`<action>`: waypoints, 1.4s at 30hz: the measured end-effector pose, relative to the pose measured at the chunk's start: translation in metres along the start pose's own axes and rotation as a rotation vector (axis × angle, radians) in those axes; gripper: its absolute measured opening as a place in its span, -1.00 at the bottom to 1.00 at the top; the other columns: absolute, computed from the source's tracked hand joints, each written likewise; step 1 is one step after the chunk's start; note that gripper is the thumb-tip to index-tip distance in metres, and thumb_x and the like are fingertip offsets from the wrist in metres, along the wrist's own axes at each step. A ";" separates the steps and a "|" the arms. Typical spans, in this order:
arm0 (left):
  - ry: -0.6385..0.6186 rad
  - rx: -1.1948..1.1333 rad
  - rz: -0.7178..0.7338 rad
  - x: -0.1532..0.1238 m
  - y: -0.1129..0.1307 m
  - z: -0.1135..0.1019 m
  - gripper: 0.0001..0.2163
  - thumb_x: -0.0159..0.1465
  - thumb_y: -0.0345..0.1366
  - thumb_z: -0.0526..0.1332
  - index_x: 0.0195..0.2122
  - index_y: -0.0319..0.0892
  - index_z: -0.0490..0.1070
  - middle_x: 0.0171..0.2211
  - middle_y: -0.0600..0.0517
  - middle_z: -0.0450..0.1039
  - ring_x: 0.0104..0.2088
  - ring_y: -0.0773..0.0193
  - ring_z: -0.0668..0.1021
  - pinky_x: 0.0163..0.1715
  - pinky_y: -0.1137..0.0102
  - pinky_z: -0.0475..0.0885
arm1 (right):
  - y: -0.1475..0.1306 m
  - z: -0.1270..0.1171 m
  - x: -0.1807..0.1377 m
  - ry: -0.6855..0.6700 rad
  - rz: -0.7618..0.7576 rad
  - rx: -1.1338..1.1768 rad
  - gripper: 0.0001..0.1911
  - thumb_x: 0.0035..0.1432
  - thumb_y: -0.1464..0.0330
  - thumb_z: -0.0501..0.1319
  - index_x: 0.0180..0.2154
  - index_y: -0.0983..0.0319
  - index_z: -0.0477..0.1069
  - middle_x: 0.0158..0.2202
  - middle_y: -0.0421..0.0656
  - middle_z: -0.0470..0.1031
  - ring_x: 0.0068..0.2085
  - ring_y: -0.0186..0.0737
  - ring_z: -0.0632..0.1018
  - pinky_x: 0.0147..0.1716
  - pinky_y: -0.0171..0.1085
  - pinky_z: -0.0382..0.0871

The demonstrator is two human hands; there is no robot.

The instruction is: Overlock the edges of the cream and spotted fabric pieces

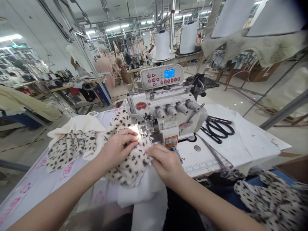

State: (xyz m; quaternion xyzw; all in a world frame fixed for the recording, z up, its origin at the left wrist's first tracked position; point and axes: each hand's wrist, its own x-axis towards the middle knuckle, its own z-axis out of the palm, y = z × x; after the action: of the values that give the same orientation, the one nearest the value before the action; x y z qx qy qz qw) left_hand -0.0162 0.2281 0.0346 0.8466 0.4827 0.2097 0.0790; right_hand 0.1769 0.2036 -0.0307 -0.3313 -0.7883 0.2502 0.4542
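Note:
A cream plush fabric with dark spots [130,165] lies under the lit needle area of a white overlock sewing machine [168,109]. My left hand [121,144] pinches this fabric just in front of the presser foot, thumb against fingers. To the right, my right hand [166,162] grips the fabric's edge between thumb and bent fingers. Plain white cloth [149,199] hangs below the spotted piece toward my lap. The exact spot under the needle is hidden by my left fingers and a clear guard [146,128].
Another spotted piece with cream cloth [69,146] rests on the table at left. Black-handled scissors [220,128] lie on white material at right. Spotted fabric [267,199] is heaped at lower right. Thread cones [162,45] stand behind the machine; people work farther back.

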 end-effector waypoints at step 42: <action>0.163 0.363 0.426 -0.081 0.062 0.004 -0.81 0.26 -0.40 -0.11 -0.24 -0.24 0.27 -0.62 0.04 0.26 -0.60 0.32 0.33 -0.62 0.45 0.25 | -0.017 0.065 -0.060 0.335 0.345 0.601 -0.62 0.10 0.44 0.06 -0.01 0.20 0.15 -0.17 -0.08 0.40 -0.16 -0.20 0.43 -0.15 -0.23 0.31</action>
State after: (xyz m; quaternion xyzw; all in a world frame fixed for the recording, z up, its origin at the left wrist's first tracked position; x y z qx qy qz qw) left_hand -0.0019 0.1275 0.0289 0.9096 0.3282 0.1990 -0.1588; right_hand 0.1365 0.1410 -0.0818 -0.3472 -0.5275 0.4853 0.6047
